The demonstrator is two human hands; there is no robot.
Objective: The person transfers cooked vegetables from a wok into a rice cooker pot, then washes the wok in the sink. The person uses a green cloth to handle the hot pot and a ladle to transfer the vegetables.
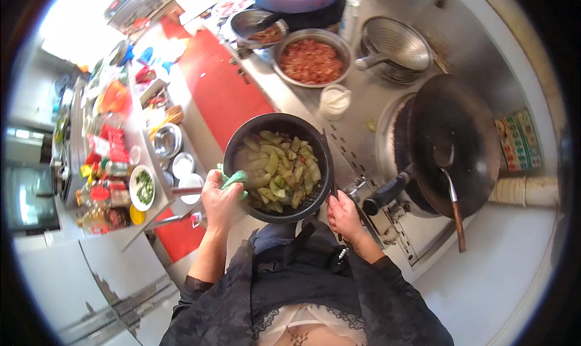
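A dark round pot (233,142) of cooked green vegetable slices (281,173) is held out in front of me. My left hand (220,198) grips its left rim through a green cloth (235,179). At the pot's lower right, my right hand (342,212) is closed around dark, thin sticks or a handle; which of these it is cannot be told. To the right, a black wok (476,164) with a black handle (388,189) sits tilted on the stove, and a wooden-handled ladle (456,219) lies in it.
Beyond the pot stand a metal bowl of chopped red food (313,60), a white-filled jar (335,102) and a perforated metal strainer (399,42). The left counter holds bottles (104,194), a plate of chopped greens (143,187) and metal bowls (167,140). A red mat (218,92) covers part of the floor.
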